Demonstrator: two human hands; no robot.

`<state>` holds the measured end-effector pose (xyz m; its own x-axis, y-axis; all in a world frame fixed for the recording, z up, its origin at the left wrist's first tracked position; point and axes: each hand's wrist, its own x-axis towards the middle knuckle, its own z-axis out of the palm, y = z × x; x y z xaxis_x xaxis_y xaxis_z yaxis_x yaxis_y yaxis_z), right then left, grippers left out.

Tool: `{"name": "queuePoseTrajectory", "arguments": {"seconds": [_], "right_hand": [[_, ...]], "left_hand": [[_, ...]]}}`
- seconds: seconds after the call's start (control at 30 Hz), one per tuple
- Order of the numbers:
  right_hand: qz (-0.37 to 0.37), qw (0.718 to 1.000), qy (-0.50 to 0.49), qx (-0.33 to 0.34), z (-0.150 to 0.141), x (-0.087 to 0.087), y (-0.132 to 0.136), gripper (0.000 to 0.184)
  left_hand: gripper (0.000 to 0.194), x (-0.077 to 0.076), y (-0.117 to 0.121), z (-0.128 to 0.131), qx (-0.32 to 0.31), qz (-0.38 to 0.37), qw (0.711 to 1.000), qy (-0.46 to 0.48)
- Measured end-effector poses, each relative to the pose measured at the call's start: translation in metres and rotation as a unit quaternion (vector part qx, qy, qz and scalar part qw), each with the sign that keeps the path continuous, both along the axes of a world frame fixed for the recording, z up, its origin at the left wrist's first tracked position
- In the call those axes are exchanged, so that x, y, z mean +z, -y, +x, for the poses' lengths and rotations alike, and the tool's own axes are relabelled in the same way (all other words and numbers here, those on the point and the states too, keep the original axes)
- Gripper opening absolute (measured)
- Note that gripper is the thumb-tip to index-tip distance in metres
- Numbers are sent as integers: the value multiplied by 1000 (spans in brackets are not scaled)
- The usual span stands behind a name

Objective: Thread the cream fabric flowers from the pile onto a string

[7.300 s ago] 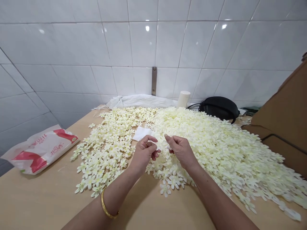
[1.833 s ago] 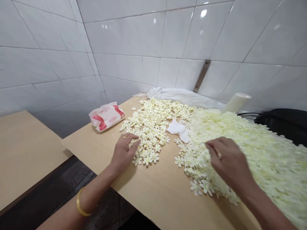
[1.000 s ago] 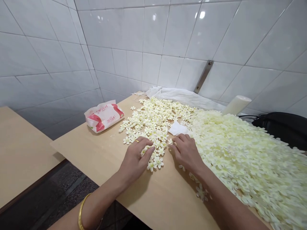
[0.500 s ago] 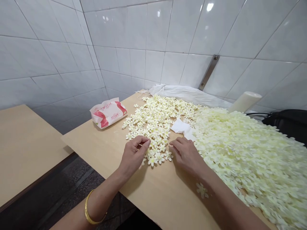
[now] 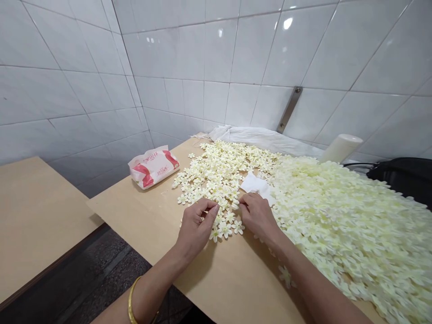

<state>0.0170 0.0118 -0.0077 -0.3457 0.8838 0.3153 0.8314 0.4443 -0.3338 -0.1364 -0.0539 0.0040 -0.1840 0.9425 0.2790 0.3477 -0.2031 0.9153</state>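
Observation:
Cream-white fabric flowers cover the wooden table (image 5: 141,216). A thin spread of flat flowers (image 5: 216,175) lies on the left, and a thick heap (image 5: 340,216) fills the right. My left hand (image 5: 195,227) rests at the near edge of the thin spread, thumb and fingers pinched together over flowers. My right hand (image 5: 258,216) lies between spread and heap, fingers curled on the flowers. What either hand grips is hidden. A white tissue (image 5: 254,183) lies just beyond my right hand.
A red-and-white tissue pack (image 5: 153,165) sits at the table's left side. A white cloth bundle (image 5: 259,135) and a white cylinder (image 5: 340,147) stand against the tiled wall, with a black bag (image 5: 403,177) at right. A second table (image 5: 30,216) stands left across a gap.
Both hands came down from in front of me to the table. The right hand moved from the heap to the near edge of the thin spread, close to the left.

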Motion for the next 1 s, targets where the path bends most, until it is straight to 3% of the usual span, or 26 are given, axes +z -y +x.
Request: {"name": "queuePoseTrajectory", "arguments": {"seconds": [0.13, 0.3, 0.4, 0.5, 0.67, 0.83, 0.93, 1.0], "right_hand": [[84, 995, -49, -18, 14, 19, 10, 15], [187, 980, -53, -29, 34, 37, 25, 12], [148, 977, -144, -57, 53, 40, 30, 15], [85, 967, -231, -72, 76, 41, 35, 18], [82, 951, -286, -79, 101, 40, 46, 23], [89, 948, -303, -37, 107, 30, 51, 19], [83, 941, -325, -45, 110, 24, 53, 16], [90, 938, -331, -58, 112, 23, 54, 14]], "left_hand": [[18, 7, -20, 18, -39, 1, 999, 13], [19, 19, -42, 59, -172, -16, 980, 100], [15, 25, -48, 83, -242, -50, 954, 168], [13, 27, -52, 102, -274, -54, 941, 190], [11, 24, -51, 124, -261, -3, 955, 138], [9, 17, -44, 138, -263, 22, 961, 78], [8, 13, -42, 142, -270, -21, 953, 132], [16, 11, -43, 143, -287, -92, 930, 212]]}}
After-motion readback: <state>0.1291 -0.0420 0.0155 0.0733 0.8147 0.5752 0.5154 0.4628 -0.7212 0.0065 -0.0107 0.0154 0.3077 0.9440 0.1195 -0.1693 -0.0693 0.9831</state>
